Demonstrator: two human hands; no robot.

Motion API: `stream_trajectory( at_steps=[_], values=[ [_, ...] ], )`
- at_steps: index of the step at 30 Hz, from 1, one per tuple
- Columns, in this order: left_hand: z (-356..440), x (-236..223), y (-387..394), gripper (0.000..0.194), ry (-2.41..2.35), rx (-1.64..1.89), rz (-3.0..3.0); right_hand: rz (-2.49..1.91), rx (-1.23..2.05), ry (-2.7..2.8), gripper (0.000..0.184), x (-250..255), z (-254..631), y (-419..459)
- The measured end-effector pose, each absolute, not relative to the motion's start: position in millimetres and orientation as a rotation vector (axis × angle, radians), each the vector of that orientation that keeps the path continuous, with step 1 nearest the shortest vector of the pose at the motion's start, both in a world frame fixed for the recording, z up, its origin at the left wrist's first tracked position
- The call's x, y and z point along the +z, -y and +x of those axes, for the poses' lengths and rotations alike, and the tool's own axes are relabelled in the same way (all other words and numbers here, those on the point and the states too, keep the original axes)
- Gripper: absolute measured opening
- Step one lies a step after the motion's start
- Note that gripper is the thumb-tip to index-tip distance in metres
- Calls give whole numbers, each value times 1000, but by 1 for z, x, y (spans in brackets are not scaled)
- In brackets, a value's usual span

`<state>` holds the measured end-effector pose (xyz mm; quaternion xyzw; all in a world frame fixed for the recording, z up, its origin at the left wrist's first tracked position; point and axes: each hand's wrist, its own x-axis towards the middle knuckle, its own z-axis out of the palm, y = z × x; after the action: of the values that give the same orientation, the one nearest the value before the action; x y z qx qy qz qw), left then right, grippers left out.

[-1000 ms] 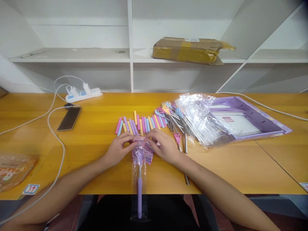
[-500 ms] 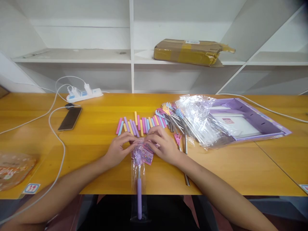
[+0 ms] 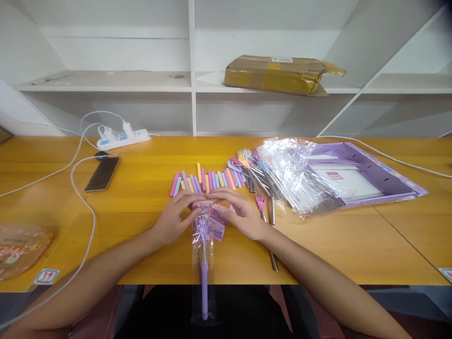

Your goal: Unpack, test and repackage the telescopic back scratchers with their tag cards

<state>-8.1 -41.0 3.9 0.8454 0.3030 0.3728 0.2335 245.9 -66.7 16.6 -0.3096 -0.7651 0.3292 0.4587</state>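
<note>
A purple back scratcher [image 3: 204, 287] lies inside a clear plastic bag [image 3: 195, 268], its claw end toward the far side and its handle past the table's front edge. My left hand [image 3: 171, 220] is closed on the bag's top end, thumb below and fingers above a pink printed card [image 3: 203, 204]. From the other side, my right hand [image 3: 245, 214] has its fingertips on the same top edge, the thumb lower down. Loose pink printed cards [image 3: 216, 228] lie on the table between the hands, partly under the right one. Fingers partly hide the bag's top.
Coloured handle tubes [image 3: 197, 184] lie in a row beyond my hands. Metal-stemmed back scratchers [image 3: 261, 176] are piled to the right, beside clear bags [image 3: 296, 174] and a purple box [image 3: 384, 165]. At left are a phone [image 3: 102, 174], a power strip [image 3: 123, 139] and cables.
My right hand's fingers have flattened and stretched left along the bag's top edge, uncovering more of the loose cards. The left hand has barely moved. The bagged back scratcher stays in place.
</note>
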Motion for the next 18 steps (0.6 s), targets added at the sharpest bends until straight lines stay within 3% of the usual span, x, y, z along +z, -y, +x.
stream_trajectory(
  at_steps=[18],
  values=[
    [-8, -5, 41, 34, -871, 834, 2399, -811, 679, 1962, 37, 6, 245, 67]
  ],
)
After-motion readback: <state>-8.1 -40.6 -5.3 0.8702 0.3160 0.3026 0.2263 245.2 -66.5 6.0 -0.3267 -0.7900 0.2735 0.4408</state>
